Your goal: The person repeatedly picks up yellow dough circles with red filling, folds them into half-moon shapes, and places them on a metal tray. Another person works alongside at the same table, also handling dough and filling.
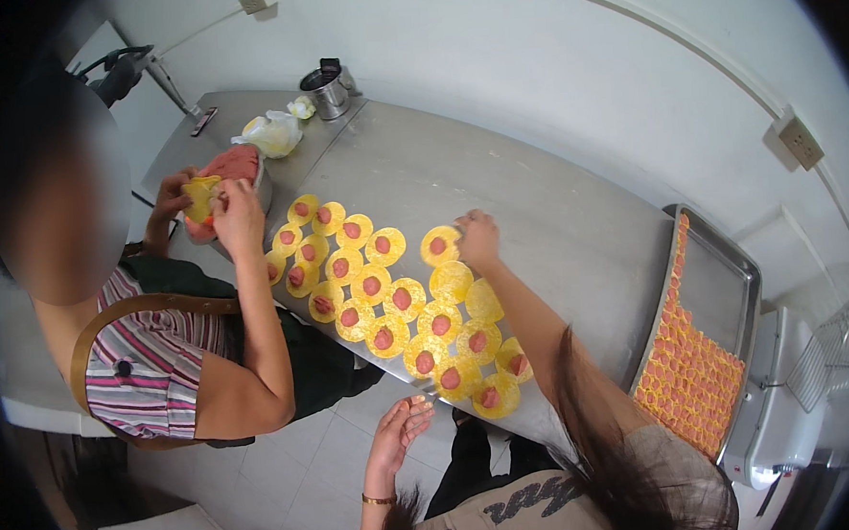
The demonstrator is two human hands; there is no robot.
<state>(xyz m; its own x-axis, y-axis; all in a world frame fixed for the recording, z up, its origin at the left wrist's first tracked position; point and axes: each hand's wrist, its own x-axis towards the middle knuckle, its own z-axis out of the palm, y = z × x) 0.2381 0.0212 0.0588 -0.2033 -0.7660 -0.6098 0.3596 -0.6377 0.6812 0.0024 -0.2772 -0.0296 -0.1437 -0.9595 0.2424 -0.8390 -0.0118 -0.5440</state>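
Stretching across the middle, the steel tabletop [556, 210] runs from a white wall toward a tiled floor, and it carries nearly everything here. At its right end sits a long metal tray [733, 287], its near part packed with rows of filled orange-yellow pieces. Spread over the tabletop's near half lie the yellow round wrappers [388, 296], most with a dab of pink filling in the middle, overlapping one another in loose rows. The person's right hand [478, 238] reaches out over the far edge of that spread, fingertips drawn together and touching the wrappers there; whether the grip pinches one cannot be told. The left hand [400, 434] hangs below the tabletop edge, fingers loosely open, holding nothing. Across on the left, a co-worker in a striped top holds a yellow wrapper [200, 195] in both hands beside a bowl of pink meat [237, 164]. Farther back stand a plastic bag [272, 134] and a small metal pot [327, 90].
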